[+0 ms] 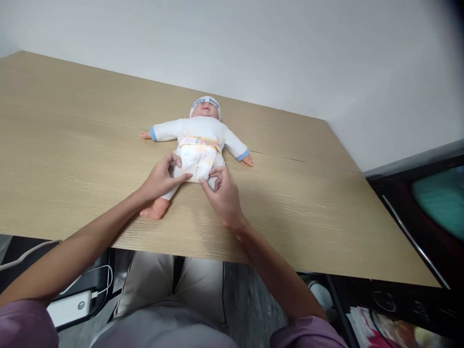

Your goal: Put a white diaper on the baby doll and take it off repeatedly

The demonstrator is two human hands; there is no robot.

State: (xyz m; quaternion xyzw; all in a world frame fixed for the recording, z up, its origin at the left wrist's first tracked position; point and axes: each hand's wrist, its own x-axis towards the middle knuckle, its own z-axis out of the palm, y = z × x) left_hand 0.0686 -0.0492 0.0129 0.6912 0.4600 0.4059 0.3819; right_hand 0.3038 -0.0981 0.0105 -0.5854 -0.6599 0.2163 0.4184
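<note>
A baby doll [201, 131] in a white suit and white cap lies on its back on the wooden table [72, 145], arms spread. A white diaper [195, 159] with a yellow waistband covers its middle. My left hand [159, 179] rests on the doll's thigh, fingers curled and pinching the diaper's lower edge. My right hand [222, 193] covers the other leg, fingers bent and gripping the diaper's bottom edge too. One bare doll foot [154, 211] sticks out below my left hand.
A white wall rises behind the table. Under the near edge lie a white power bank [68, 307] with cables, and my lap. A dark cabinet with a metal bar [413, 241] stands at the right.
</note>
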